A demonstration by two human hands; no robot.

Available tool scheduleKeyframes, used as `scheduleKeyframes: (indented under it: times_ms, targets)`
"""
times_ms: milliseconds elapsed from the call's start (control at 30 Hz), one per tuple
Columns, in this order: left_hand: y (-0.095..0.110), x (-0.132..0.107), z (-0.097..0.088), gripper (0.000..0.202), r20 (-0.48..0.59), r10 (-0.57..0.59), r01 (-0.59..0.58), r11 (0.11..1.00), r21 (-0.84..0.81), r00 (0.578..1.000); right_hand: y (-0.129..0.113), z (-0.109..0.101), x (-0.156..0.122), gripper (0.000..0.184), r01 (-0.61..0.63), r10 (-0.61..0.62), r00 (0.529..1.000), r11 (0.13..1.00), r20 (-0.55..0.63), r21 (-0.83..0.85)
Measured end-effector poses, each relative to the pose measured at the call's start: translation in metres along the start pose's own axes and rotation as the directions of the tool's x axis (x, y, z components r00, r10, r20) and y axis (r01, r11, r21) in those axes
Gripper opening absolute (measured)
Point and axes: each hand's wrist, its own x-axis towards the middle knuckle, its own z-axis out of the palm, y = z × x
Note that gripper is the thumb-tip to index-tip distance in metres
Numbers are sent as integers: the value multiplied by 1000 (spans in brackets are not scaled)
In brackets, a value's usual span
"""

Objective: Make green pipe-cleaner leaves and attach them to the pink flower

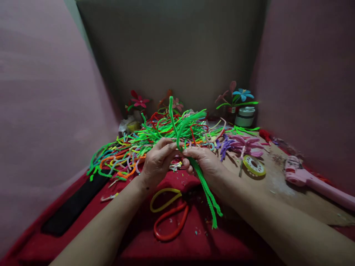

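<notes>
Bright green pipe cleaners (203,184) run between my two hands, with loose ends hanging down at the right and other ends sticking up above the fingers. My left hand (159,159) pinches them from the left, near where they cross. Close beside it, my right hand (203,162) grips the same bunch between thumb and fingers. Just behind the hands lies a large tangled heap of pipe cleaners (166,127), mostly green, with orange, red, yellow and white among them. Fingers hide the exact crossing point.
Below the hands, a yellow and red looped tool (170,223) lies on red cloth (133,240). A black strip (74,203) is at left. Rightward are pink pipe-cleaner petals (246,146), a yellow tape roll (253,166) and a pink handled tool (310,177). Finished flowers (242,95) stand behind.
</notes>
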Motion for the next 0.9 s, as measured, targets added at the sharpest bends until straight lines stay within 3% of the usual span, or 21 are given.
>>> scheduleKeyframes:
  times_ms: [100,200,267,333,433,533,633,767,900]
  targets:
    - [-1,3,-5,13,6,71,-72,991,109,997,-3,0,0,12,-24,24,999,999,26,-26]
    - [2,6,-8,7,-19,79,-77,995,57,997,-4,-1,2,11,-66,66,996,998,59,-9]
    - [5,6,-9,9,-50,-10,7,997,-73,999,-4,-1,3,9,-78,78,994,997,71,6]
    - [8,7,-9,14,-75,-184,161,956,-245,980,-4,-1,3,10,-55,54,997,999,63,2]
    - [10,8,-10,16,46,-405,391,837,-382,913,-1,2,1,13,18,-17,1000,999,25,-40]
    - [12,7,-11,16,229,-453,507,797,-329,862,1,4,-2,15,55,-54,998,994,12,-99]
    - [12,5,-9,21,280,-449,524,788,-323,849,2,5,-4,15,54,-50,998,991,29,-119]
    - [11,4,-5,19,178,-476,505,767,-396,861,3,3,-2,11,-5,9,993,999,120,-33]
    - [10,7,-5,16,103,-564,530,677,-510,820,4,2,0,3,-104,103,968,995,228,-7]
